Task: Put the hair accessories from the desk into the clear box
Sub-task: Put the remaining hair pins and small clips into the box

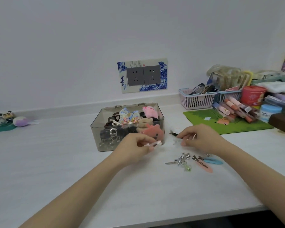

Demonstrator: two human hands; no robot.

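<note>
Smoke-tinted clear box point(95, 129) sits lid-off at the left-centre of the table point(48, 162), already holding plush clips, bows and dark claw clips. We note our left hand point(136, 143) just in front of the box's near right corner, fingers curled in a pinch round a small pink-and-white clip point(155, 143). This grip is low, at about the height of the box's front wall, so we judge the coming move for this hand to be up and back-left over the rim, a short path.

Right of that, our right hand point(199, 137) hovers just off the box's right wall. Its fingertips pinch a dark clip point(174, 133), whose metal end points left toward the box; a thin pale piece also shows between the fingers, kind not clear. A white, blurred item lies under or beside the hand; we cannot tell whether it is held.

Still loose on the table, near our right forearm: a silver clip with charm point(179, 160), long axis roughly left-right; then a pink duckbill clip point(202, 164) and a blue duckbill clip point(211, 160), jaw ends toward the left, lying touching or nearly so. The right hand is plainly nearer all three.

A green mat point(204, 116) and cosmetics clutter lie farther right.
</note>
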